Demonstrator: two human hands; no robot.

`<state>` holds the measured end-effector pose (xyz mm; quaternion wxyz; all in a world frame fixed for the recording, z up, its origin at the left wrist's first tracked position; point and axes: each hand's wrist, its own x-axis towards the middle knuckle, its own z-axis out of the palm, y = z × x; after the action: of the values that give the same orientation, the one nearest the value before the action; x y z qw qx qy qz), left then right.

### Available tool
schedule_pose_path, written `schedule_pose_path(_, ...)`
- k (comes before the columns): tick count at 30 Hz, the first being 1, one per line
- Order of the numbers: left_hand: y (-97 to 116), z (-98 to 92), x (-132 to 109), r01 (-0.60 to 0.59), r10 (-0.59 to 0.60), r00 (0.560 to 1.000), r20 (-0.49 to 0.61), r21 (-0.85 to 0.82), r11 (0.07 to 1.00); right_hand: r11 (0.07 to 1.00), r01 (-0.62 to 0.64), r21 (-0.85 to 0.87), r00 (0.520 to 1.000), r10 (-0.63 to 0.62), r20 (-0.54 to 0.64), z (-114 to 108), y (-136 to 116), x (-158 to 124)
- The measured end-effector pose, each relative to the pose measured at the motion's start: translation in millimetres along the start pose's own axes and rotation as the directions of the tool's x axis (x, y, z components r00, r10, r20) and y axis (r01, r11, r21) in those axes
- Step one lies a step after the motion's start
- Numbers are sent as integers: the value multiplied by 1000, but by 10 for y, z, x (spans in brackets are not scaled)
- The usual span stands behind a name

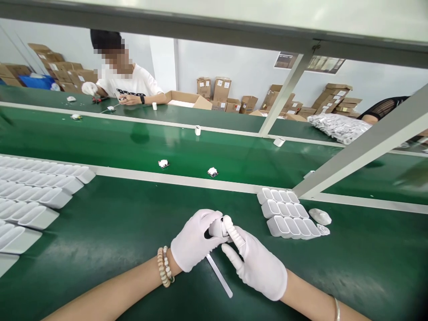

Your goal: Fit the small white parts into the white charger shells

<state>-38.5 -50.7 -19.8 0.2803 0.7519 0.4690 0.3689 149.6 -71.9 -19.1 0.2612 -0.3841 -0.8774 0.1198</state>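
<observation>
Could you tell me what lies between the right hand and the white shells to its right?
Head view: only bare green mat between white shells and right hand, which grips a white part.

Bright, even overhead light; soft glare on the green surface (100, 232) toward 12 o'clock; edges bend and blur slightly.

A green bench (100, 223) runs beside a green conveyor belt (100, 138), edged in pale metal strips. Grey frame bars (351, 151) cross overhead and slant down to the right. Behind, a white wall (247, 67) is evenly lit, with brown cardboard boxes (337, 100) stacked along it.
</observation>
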Motion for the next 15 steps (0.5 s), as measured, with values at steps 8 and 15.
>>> schedule_pose_path(8, 8, -10, -36, -42, 43, 999, -5, 16, 999, 999, 32, -16, 999, -33, -33, 67, -12, -11)
schedule_pose_path(15, 13, 28, 6, 105, -57, 993, 108, -513, 852, 986, -35, 166, 991, 55, -121, -76, -34, 26)
